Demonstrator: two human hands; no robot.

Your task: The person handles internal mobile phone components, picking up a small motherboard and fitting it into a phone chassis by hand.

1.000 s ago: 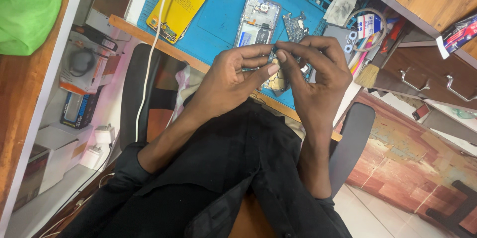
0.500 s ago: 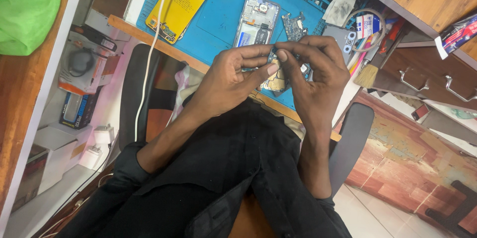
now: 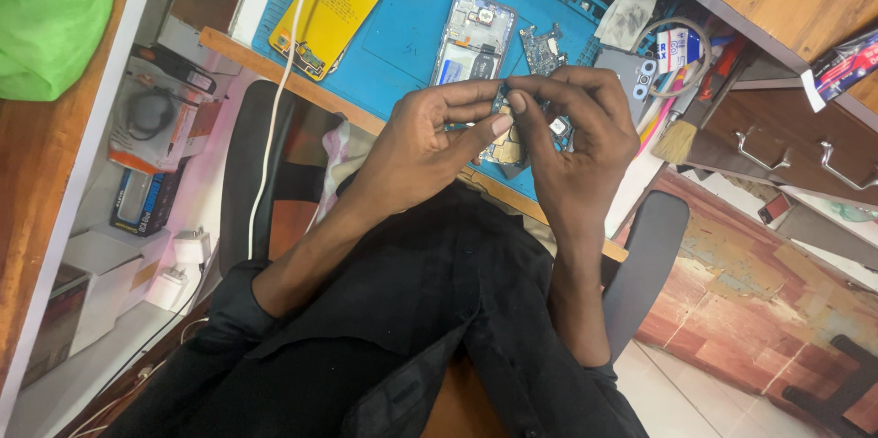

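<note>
Blue matting (image 3: 402, 36) is showing beneath hands that are staying much as they were a moment ago, fingertips still meeting over the same spot just above the desk's near edge. Both the left hand (image 3: 428, 141) and the right hand (image 3: 576, 141) are pinching shut on a small dark phone part (image 3: 498, 101), too small to identify further, just in front of an opened phone (image 3: 474, 40) lying on the mat. Left of that phone a yellow rectangular package (image 3: 334, 4) is lying tilted, and boxed goods (image 3: 155, 118) are sitting on the white shelf at the far left.
</note>
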